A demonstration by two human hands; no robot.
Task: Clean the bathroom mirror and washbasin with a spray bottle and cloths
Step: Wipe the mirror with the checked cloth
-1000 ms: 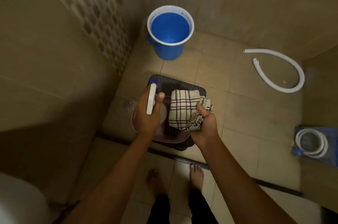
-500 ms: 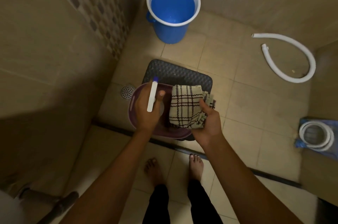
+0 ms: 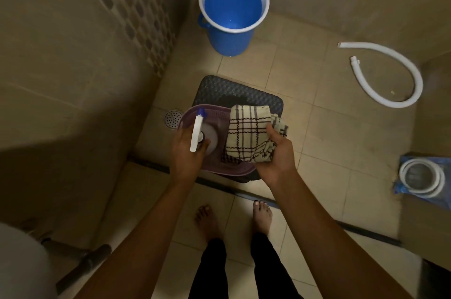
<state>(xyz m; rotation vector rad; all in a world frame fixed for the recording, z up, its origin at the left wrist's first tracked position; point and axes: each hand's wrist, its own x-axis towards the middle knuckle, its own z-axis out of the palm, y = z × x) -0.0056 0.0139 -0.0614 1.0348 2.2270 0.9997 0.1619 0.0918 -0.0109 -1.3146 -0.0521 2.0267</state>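
Observation:
My left hand (image 3: 186,152) grips a spray bottle (image 3: 199,131) with a white trigger head and a blue nozzle tip; its clear body shows just below the head. My right hand (image 3: 275,153) holds a folded cream cloth (image 3: 249,132) with dark checked lines, thumb on top. Both hands hover over a purple plastic basket (image 3: 240,169) that sits on a dark woven stool (image 3: 234,93). A bit of another checked cloth (image 3: 228,159) peeks out inside the basket. Neither mirror nor washbasin is in view.
A blue bucket (image 3: 231,37) with a white rim stands in the far corner. A round floor drain (image 3: 172,119) lies left of the stool. A white hose (image 3: 400,103) curves on the floor at right, and a coiled hose (image 3: 421,178) lies on blue plastic. A toilet edge (image 3: 19,264) is at lower left.
The view has tilted and shifted, so bucket and stool sit lower and nearer the middle. The spray bottle's clear body now shows more. Both hands keep their hold over the basket.

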